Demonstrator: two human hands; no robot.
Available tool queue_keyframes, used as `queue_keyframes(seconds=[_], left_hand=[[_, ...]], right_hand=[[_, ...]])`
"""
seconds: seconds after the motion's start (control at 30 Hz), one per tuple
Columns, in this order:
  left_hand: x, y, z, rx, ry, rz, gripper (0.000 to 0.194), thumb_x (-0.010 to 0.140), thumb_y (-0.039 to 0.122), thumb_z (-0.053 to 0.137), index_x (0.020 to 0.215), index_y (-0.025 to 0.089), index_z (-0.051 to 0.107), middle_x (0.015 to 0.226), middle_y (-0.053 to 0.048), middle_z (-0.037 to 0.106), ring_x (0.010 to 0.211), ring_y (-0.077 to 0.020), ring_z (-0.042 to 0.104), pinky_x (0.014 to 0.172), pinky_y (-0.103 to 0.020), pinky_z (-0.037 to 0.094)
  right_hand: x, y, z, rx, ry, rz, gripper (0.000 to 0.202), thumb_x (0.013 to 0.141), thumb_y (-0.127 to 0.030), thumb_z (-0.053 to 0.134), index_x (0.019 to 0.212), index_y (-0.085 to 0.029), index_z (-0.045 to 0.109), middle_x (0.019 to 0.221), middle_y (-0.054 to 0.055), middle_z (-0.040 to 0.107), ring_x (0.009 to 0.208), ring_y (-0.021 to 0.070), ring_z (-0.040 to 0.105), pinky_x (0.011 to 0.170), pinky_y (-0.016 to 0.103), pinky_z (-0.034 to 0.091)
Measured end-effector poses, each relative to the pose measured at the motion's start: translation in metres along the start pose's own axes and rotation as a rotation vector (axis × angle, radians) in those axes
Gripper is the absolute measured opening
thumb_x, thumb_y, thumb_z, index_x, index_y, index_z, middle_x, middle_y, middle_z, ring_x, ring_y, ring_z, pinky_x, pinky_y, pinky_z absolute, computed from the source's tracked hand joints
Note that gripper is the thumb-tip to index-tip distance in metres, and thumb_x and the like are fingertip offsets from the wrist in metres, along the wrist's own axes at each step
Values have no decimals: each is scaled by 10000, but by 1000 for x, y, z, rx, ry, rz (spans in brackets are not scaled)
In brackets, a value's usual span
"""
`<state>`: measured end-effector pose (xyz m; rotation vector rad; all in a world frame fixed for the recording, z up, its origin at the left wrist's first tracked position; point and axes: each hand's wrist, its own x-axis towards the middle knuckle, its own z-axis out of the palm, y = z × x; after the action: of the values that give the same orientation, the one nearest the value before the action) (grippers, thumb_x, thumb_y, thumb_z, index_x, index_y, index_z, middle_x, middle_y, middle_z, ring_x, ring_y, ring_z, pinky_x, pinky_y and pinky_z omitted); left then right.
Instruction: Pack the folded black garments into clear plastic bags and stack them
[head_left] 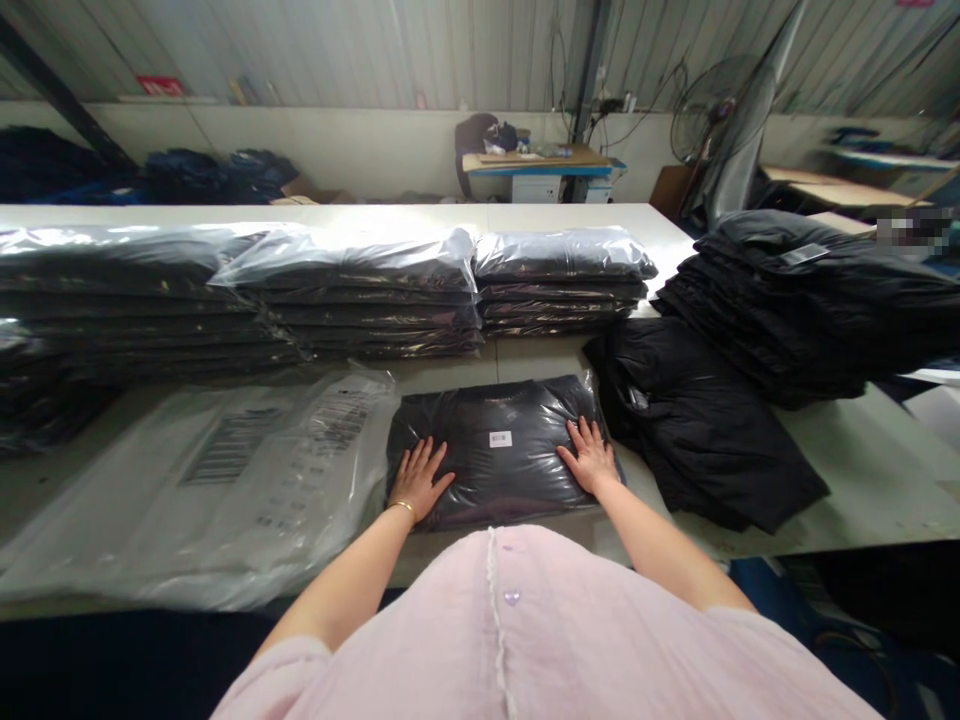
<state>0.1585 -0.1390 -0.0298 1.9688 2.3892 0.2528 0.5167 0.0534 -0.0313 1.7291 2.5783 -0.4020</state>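
A folded dark garment in a clear plastic bag (480, 475) lies flat on the table in front of me, with a small white barcode label (500, 438) near its middle. My left hand (421, 478) rests on the bag's left end, fingers spread. On its right end my right hand (589, 455) lies with the fingers apart. Neither hand grasps anything. Left of the bag are flat clear printed plastic bags (247, 470). A black folded garment (697, 420) without a bag lies close to my right hand.
Stacks of bagged dark garments (360, 290) line the table behind. A shorter bagged stack (562, 285) adjoins them. At right, a tall pile of black garments (810, 300) stands on the table (877, 470). Farther back are a workbench (540, 160) and a fan (712, 110).
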Motion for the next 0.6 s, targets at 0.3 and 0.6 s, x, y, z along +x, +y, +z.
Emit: queue_keyframes(seconds=[0.3, 0.6], left_hand=[[2, 5, -4, 12, -51, -44, 670, 911, 581, 405, 1503, 280, 314, 1589, -89, 239, 1472, -257, 179, 1183, -494, 146], [-18, 5, -22, -159, 200, -260, 643, 929, 521, 356, 1479, 187, 354, 1543, -132, 335, 1424, -251, 303, 1148, -424, 287]], right_hand=[[0, 1, -4, 3, -28, -7, 694, 932, -673, 199, 1537, -367, 49, 1622, -37, -64, 1475, 254, -73, 1124, 566, 197], [3, 28, -9, 206, 106, -49, 641, 957, -564, 274, 1531, -285, 213, 1620, 51, 58, 1476, 245, 97, 1131, 457, 261]])
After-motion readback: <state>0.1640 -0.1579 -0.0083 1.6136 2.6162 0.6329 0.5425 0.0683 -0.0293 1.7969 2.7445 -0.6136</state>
